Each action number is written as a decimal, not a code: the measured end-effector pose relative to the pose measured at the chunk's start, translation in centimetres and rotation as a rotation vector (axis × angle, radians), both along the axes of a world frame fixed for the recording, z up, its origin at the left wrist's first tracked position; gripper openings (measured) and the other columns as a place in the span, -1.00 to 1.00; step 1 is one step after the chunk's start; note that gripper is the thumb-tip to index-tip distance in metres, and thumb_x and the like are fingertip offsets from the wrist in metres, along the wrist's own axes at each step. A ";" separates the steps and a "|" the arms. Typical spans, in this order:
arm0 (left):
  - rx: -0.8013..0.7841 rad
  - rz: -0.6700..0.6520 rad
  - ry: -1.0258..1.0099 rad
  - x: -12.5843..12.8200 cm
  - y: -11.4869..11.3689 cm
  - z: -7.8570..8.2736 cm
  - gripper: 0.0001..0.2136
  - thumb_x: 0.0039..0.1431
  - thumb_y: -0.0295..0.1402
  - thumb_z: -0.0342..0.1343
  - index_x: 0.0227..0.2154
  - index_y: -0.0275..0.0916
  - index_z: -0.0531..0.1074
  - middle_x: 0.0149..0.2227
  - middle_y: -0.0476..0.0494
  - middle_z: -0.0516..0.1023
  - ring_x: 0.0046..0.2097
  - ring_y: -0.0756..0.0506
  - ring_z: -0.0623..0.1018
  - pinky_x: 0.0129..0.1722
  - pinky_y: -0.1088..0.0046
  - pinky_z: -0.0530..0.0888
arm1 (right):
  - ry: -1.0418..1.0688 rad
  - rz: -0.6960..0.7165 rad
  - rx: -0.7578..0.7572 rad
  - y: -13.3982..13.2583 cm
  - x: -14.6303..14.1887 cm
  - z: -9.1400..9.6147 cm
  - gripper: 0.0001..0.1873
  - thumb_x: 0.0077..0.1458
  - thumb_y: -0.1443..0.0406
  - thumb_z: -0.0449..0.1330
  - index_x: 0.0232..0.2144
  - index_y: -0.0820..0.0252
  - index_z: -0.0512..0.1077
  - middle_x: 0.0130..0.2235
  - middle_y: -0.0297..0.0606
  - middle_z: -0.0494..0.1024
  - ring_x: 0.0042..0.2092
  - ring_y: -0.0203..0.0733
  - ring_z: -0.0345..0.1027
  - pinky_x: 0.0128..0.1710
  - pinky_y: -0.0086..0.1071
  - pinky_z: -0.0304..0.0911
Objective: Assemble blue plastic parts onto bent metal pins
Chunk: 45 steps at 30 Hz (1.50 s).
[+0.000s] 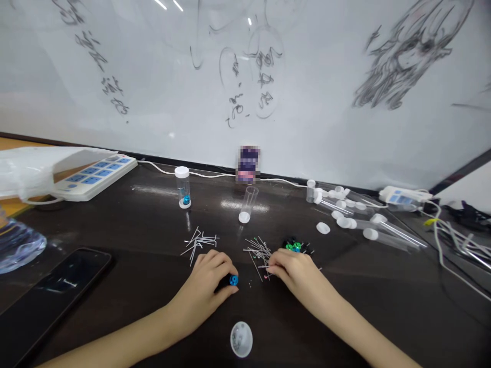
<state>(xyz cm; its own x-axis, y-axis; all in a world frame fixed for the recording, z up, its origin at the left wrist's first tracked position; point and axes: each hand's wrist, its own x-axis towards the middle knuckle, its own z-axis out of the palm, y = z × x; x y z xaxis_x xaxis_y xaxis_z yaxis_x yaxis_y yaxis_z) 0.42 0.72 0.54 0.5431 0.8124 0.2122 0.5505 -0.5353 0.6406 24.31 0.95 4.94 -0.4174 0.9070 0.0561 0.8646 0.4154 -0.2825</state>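
My left hand (209, 283) rests on the dark table (134, 225) with its fingers curled round a small blue bead-like piece (233, 279). My right hand (293, 271) lies just right of it, its fingertips pinched on a thin metal pin at the edge of a pile of loose pins (259, 250). A second small pile of bent pins (199, 241) lies just beyond my left hand. Green and black beads (295, 246) sit behind my right hand. A white cap (241, 339) lies between my forearms.
A capped vial with blue beads (183, 187) and an open tube (247, 204) stand further back. Several empty tubes and caps (353, 217) lie at the right. A phone (49, 291), a power strip (94, 175), a water bottle (17, 243) and cables (452, 240) ring the table.
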 end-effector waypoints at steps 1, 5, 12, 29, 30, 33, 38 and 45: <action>-0.004 0.001 -0.008 0.2 0.1 0.0 -0.86 0.12 -0.49 0.20 -0.29 -0.14 0.44 -0.22 -0.02 0.50 -0.12 -0.15 0.41 -0.12 0.26 0.30 | -0.019 -0.027 -0.006 -0.1 -0.1 -0.3 -0.77 0.23 0.42 0.11 -0.48 0.19 0.42 -0.42 -0.35 0.49 -0.38 -0.22 0.43 -0.37 -0.42 0.21; -0.021 0.019 -0.060 0.4 -0.1 0.1 -0.87 0.09 -0.48 0.24 -0.33 -0.15 0.43 -0.25 0.00 0.52 -0.13 -0.14 0.42 -0.12 0.29 0.30 | -0.110 -0.074 0.012 -0.2 -0.4 -1.6 -0.78 0.22 0.42 0.10 -0.48 0.21 0.43 -0.43 -0.29 0.53 -0.37 -0.15 0.46 -0.40 -0.39 0.17; -0.031 -0.016 -0.095 0.1 -0.5 0.2 -0.90 0.12 -0.43 0.23 -0.32 -0.16 0.43 -0.28 0.01 0.54 -0.16 -0.12 0.44 -0.12 0.30 0.30 | -0.079 -0.100 -0.043 0.3 0.0 -0.7 -0.72 0.14 0.49 0.05 -0.56 0.20 0.39 -0.54 -0.35 0.48 -0.48 -0.21 0.39 -0.46 -0.42 0.10; -0.025 -0.072 -0.034 0.2 -0.1 -0.3 -0.85 0.06 -0.38 0.29 -0.27 -0.11 0.52 -0.21 -0.02 0.50 -0.12 -0.13 0.43 -0.10 0.28 0.30 | 1.054 -0.057 -0.538 -0.9 -2.7 -2.5 -0.77 0.16 0.16 0.19 -0.36 0.24 0.36 -0.48 -0.34 0.47 -0.58 -0.39 0.27 -0.64 -0.54 0.14; -0.027 -0.072 -0.031 0.2 -0.1 -0.3 -0.85 0.06 -0.37 0.29 -0.28 -0.11 0.52 -0.21 -0.02 0.50 -0.13 -0.13 0.43 -0.11 0.29 0.30 | 1.064 -0.055 -0.522 -1.1 -3.0 -2.9 -0.78 0.16 0.18 0.19 -0.36 0.24 0.37 -0.48 -0.33 0.48 -0.58 -0.39 0.28 -0.64 -0.53 0.15; -0.037 -0.069 -0.020 0.3 0.0 -0.1 -0.87 0.05 -0.38 0.30 -0.31 -0.13 0.52 -0.23 -0.01 0.50 -0.14 -0.13 0.42 -0.13 0.30 0.29 | 1.057 -0.038 -0.466 -1.5 -3.8 -3.6 -0.82 0.18 0.22 0.19 -0.37 0.24 0.40 -0.48 -0.33 0.49 -0.56 -0.36 0.31 -0.61 -0.52 0.18; -0.048 -0.069 -0.014 0.3 0.1 0.1 -0.88 0.06 -0.36 0.29 -0.32 -0.16 0.52 -0.23 -0.01 0.50 -0.14 -0.13 0.41 -0.14 0.30 0.29 | 0.972 0.015 -0.314 -1.5 -4.4 -4.1 -0.83 0.15 0.26 0.22 -0.43 0.22 0.50 -0.44 -0.33 0.44 -0.57 -0.40 0.23 -0.63 -0.51 0.16; -0.043 -0.067 -0.024 0.3 0.2 -0.2 -0.86 0.05 -0.29 0.29 -0.33 -0.19 0.50 -0.24 -0.02 0.50 -0.14 -0.14 0.42 -0.13 0.29 0.28 | 0.946 0.072 -0.275 -1.3 -4.2 -4.6 -0.88 0.16 0.33 0.21 -0.38 0.17 0.56 -0.35 -0.28 0.44 -0.54 -0.38 0.24 -0.66 -0.51 0.17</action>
<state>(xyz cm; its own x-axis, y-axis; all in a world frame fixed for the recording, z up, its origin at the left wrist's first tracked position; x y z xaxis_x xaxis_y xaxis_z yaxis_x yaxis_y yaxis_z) 0.75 0.93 0.33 0.5916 0.7830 0.1921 0.4982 -0.5424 0.6765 20.06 -0.34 0.33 -0.3637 0.9128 0.1859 0.2076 0.2740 -0.9391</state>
